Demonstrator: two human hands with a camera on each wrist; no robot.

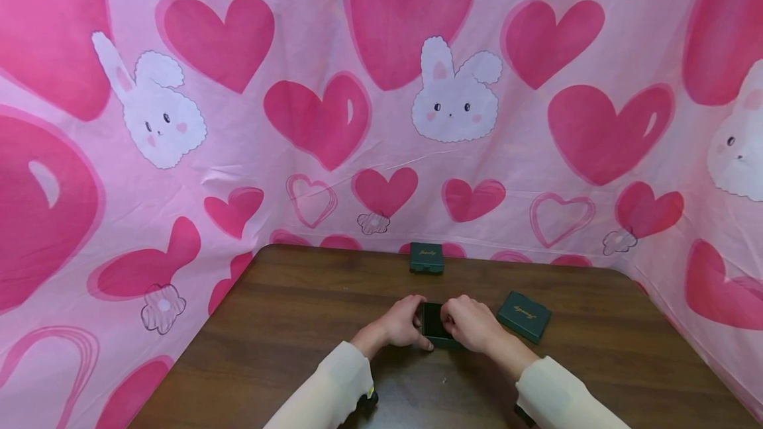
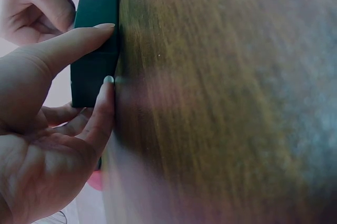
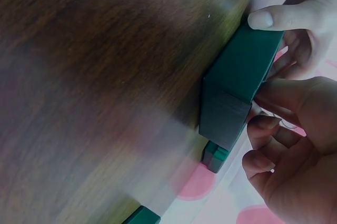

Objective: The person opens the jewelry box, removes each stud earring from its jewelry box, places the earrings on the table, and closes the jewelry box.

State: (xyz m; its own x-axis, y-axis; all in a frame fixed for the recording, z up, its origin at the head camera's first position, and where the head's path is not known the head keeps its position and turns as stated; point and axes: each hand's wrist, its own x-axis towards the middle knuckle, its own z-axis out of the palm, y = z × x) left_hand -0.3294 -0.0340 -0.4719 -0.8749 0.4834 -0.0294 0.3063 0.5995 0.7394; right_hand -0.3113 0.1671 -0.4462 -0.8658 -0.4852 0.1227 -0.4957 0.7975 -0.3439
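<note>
A small dark green box [image 1: 444, 343] with a dark inside sits uncovered on the wooden table. My left hand [image 1: 403, 323] grips its left end, thumb on the front side and fingers around the end; in the left wrist view the thumb [image 2: 89, 42] lies across the green wall [image 2: 95, 66]. Over the box's right part is my right hand [image 1: 473, 324], fingers curled. In the right wrist view its thumb and forefinger [image 3: 284, 95] dip over the rim of the box [image 3: 242, 61]. Whatever may be between those fingertips is hidden.
Right of the hands lies a flat green lid-like piece [image 1: 524, 316] with gold script. A closed green box [image 1: 426, 258] with similar script stands at the table's back edge. Behind the brown table [image 1: 298, 323] hangs a pink heart-and-rabbit cloth [image 1: 322, 38].
</note>
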